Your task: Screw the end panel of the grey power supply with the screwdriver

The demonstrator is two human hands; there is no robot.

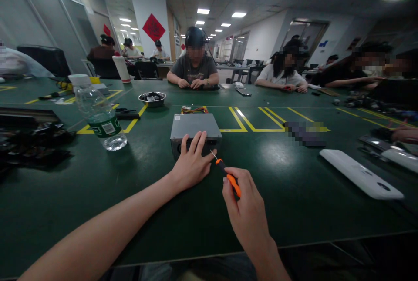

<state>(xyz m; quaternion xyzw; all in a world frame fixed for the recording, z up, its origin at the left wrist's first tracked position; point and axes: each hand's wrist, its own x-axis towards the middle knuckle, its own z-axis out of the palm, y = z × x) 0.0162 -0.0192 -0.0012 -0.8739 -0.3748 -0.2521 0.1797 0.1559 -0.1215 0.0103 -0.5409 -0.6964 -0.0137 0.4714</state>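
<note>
A grey metal box (196, 125) with a bundle of coloured wires (194, 109) behind it stands on the green table (156, 224). My left hand (192, 163) rests against its near face and top edge, fingers spread. My right hand (244, 198) is closed round the orange and black handle of a screwdriver (232, 182). The screwdriver's thin tip points up and left, close to the lower right of the box's near face; whether it touches is unclear.
At the left stand a plastic bottle (109, 126), a white cup (122, 70) and a metal bowl (152, 99) of small parts. Dark parts (29, 142) lie far left. A white device (361, 174) lies right. Across the table, a person (194, 65) sits.
</note>
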